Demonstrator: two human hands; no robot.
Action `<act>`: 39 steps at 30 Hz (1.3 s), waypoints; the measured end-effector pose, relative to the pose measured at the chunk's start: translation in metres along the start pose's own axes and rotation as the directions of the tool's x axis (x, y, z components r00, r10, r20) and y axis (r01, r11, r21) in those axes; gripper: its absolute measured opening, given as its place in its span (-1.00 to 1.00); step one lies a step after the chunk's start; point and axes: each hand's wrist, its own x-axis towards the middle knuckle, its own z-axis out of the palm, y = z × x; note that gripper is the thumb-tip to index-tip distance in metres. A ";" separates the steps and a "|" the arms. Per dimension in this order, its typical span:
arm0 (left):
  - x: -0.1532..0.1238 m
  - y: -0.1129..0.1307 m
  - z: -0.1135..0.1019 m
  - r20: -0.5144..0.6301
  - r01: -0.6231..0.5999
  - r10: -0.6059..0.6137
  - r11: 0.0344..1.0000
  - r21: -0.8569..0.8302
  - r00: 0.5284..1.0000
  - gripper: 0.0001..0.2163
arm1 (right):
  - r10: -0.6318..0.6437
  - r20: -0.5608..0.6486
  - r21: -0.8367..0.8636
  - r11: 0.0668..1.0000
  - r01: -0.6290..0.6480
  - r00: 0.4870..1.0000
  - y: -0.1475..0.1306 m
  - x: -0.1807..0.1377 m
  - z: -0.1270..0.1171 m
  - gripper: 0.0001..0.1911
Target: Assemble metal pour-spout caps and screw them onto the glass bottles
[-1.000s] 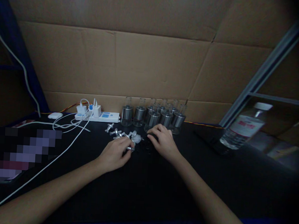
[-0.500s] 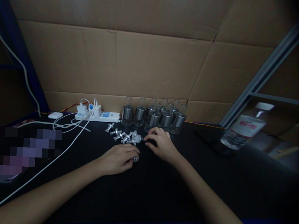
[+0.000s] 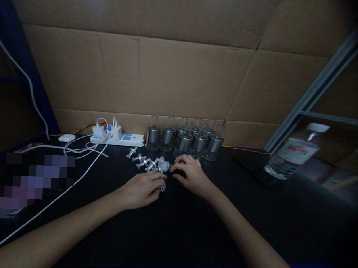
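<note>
Head view shows us a cardboard wall (image 3: pixel 194 78) behind a black tabletop (image 3: pixel 175 239). A labelled clear bottle (image 3: pixel 297 151) stands at the right, and several metal-banded glass bottles (image 3: pixel 184 142) stand near the wall. Our right hand (image 3: pixel 191 173) bends its fingers just beside scattered silvery parts (image 3: pixel 143 163); we cannot tell whether it grips anything. Our left hand (image 3: pixel 142 190), nearer us than those parts, grasps a small metal piece (image 3: pixel 162 189), its round end showing.
</note>
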 end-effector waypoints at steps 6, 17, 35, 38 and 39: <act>0.000 0.001 0.000 -0.024 0.022 -0.023 0.999 -0.045 0.999 -0.80 | 0.005 -0.001 0.010 1.000 -0.005 1.000 -0.001 -0.001 -0.001 -0.81; -0.001 0.001 0.001 -0.128 0.160 -0.181 0.975 -0.156 0.975 -0.81 | 0.010 -0.149 0.185 0.983 0.018 0.989 -0.011 0.004 -0.008 -0.83; 0.000 -0.007 0.006 -0.349 0.135 -0.215 0.962 -0.239 0.912 -0.79 | -0.119 -0.037 0.392 0.912 0.124 0.992 -0.038 0.004 0.011 -0.82; 0.000 -0.007 0.005 -0.437 0.083 -0.182 0.968 -0.236 0.881 -0.74 | -0.110 -0.018 0.476 0.873 0.105 0.994 -0.036 0.005 0.012 -0.79; -0.001 -0.007 0.005 -0.459 0.061 -0.163 0.972 -0.228 0.874 -0.73 | -0.126 -0.014 0.503 0.856 0.116 0.992 -0.036 0.005 0.012 -0.79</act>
